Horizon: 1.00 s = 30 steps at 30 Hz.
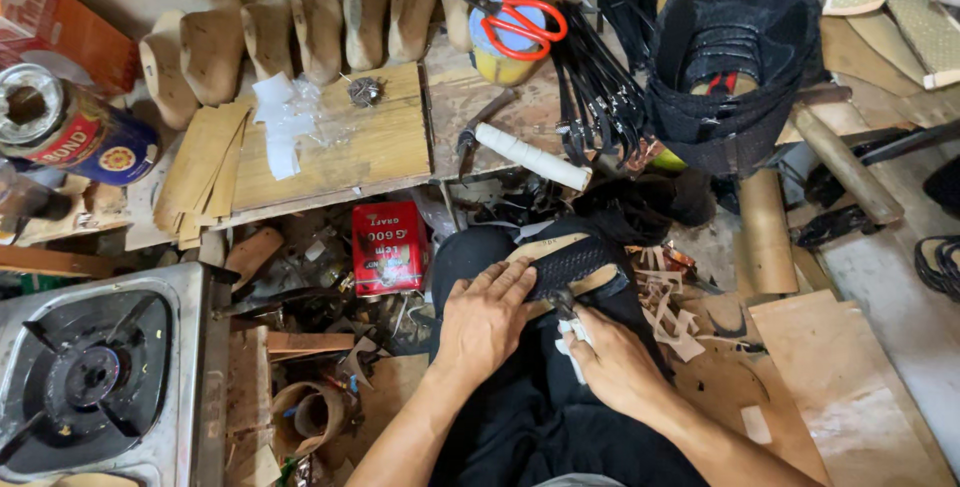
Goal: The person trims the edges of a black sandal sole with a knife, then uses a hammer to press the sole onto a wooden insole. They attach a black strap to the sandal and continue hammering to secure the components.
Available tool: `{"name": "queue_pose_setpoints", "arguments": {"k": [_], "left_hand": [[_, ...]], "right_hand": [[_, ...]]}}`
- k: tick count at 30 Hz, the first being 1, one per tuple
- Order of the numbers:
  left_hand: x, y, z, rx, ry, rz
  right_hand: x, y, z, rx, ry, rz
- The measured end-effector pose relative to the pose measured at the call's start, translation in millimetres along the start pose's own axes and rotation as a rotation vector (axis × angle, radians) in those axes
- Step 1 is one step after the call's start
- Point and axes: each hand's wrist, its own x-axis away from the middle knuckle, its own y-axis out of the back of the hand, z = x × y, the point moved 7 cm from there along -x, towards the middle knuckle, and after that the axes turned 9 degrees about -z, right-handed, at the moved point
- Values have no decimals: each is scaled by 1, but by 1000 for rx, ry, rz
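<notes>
We note a person seated at a low work spot, knee raised, with a wooden sandal sole point(600, 277) resting on the lap and a black woven strap point(572, 262) drawn across it. The left hand point(485, 319) lies flat, fingers extended, pressing the near end of the strap down against the sole's edge. The right hand point(612, 359) is curled closed around a small tool with a white-wrapped grip point(572, 337), its metal tip meeting the strap's lower edge; what kind of tool we cannot tell.

In our judgement the step in hand is fastening or trimming the strap at the sole's side. The next move calls for firm pressure from the left hand so the strap does not slide, and a controlled stroke of the tool kept clear of the left fingertips, which sit just beside the tip.

On the wooden bench point(350, 157) beyond the knee: a row of wooden shoe lasts point(300, 32) along the far edge, red-handled scissors point(520, 22) atop a tin, a white-handled hammer point(525, 155) near the front edge. A gas stove point(100, 372) stands at lower left
</notes>
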Motion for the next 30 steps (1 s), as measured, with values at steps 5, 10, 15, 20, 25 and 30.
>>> {"name": "queue_pose_setpoints", "arguments": {"k": [5, 10, 15, 20, 25, 30], "left_hand": [[1, -8, 5, 12, 8, 14], [-5, -11, 10, 29, 35, 45], [-25, -19, 14, 165, 90, 240], [-38, -41, 12, -3, 147, 368], [-45, -48, 23, 38, 89, 382], [-49, -51, 30, 59, 88, 375]], "right_hand": [[-3, 10, 6, 41, 147, -51], [-11, 0, -6, 200, 204, -58], [-17, -3, -4, 265, 237, -33], [-14, 8, -9, 294, 47, 90], [-16, 41, -6, -198, 139, -282], [-29, 22, -17, 325, 221, -205]]}}
